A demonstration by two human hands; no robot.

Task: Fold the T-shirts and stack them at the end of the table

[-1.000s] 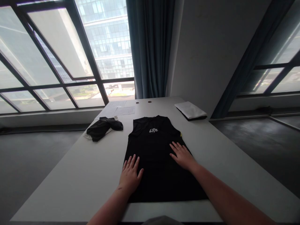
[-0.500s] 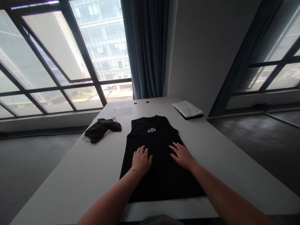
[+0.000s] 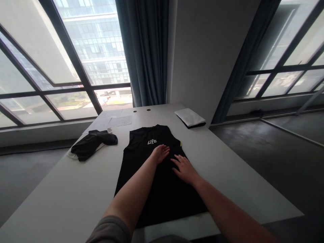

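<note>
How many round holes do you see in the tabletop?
2, both near the far end of the table: the left hole, nearer the papers, and the right hole beside it. The black shirt could hide others.

Window glare at left, dim room, soft shadows.

A crumpled dark garment (image 3: 87,145), papers (image 3: 119,121) and a white packet (image 3: 190,117), apparently plastic, rest on a white table (image 3: 227,162) beneath windows (image 3: 98,37) flanked by a blue curtain (image 3: 146,50).

the left hand (image 3: 161,154) seems turned palm inward, near the right hand (image 3: 184,168), palm down, fingers spread.
</note>
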